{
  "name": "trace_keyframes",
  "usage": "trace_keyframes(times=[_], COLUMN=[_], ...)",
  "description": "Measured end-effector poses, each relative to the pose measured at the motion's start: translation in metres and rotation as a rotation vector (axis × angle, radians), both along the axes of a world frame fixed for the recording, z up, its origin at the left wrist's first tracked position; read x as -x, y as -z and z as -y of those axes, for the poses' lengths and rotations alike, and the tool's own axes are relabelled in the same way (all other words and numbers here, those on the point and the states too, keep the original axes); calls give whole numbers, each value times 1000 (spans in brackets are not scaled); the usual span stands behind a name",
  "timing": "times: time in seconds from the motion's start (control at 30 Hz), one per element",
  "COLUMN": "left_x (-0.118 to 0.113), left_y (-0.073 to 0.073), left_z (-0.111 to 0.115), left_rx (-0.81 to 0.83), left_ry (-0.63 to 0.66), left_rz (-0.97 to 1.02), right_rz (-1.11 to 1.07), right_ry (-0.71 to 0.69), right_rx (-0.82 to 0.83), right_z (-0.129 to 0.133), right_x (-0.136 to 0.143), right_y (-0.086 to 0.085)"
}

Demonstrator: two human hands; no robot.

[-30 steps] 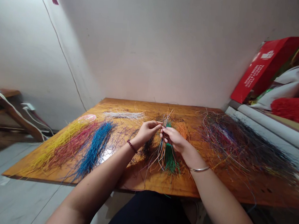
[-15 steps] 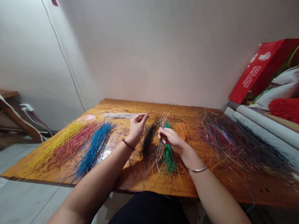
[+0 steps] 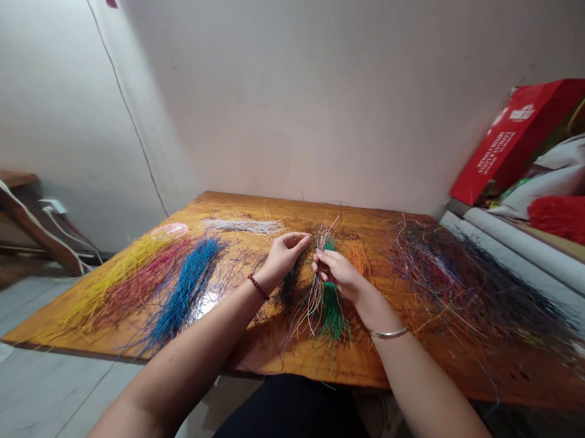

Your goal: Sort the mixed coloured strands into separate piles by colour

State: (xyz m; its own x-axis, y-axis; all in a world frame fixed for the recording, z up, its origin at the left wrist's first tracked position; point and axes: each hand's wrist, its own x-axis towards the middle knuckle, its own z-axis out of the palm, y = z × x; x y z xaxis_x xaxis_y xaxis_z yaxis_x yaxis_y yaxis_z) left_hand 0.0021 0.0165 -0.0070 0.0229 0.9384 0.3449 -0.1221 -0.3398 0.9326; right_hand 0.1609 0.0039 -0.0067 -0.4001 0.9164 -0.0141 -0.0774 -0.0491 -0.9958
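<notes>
My right hand (image 3: 337,270) pinches a loose bundle of thin mixed-colour wires (image 3: 312,307), mostly white with some darker ones, whose ends fan out above and below the fingers. Close by on its left is my left hand (image 3: 289,253), thumb and fingertips pressed together; whatever lies between them is too small to make out. Beneath the hands, a black wire pile (image 3: 285,288) and a green wire pile (image 3: 334,319) rest on the wooden table (image 3: 263,357). An orange wire pile (image 3: 357,255) lies just beyond my right hand. White wires (image 3: 242,225) are spread behind my left hand.
Yellow (image 3: 111,276), red (image 3: 145,282) and blue (image 3: 184,291) wire piles lie at the left. A large tangled heap of dark mixed wires (image 3: 473,278) covers the right side. Beyond it are a red box (image 3: 495,143) and red material (image 3: 567,221). A wall (image 3: 304,113) stands behind the table.
My left hand has moved right, from beside the white wires to close beside the bundle. My right hand keeps its pinch on the bundle, nearly in place.
</notes>
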Motion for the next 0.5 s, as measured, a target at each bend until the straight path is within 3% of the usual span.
trace_keyframes(times=[0.23, 0.5], left_x=[-8, -15], left_y=[2, 6], left_z=[6, 10], left_rx=[19, 21], left_ry=[79, 20], left_rz=[-7, 110], right_rz=[-11, -40], right_ry=[55, 21], right_rx=[58, 61], right_z=[-1, 0], right_x=[1, 2], right_y=[1, 1])
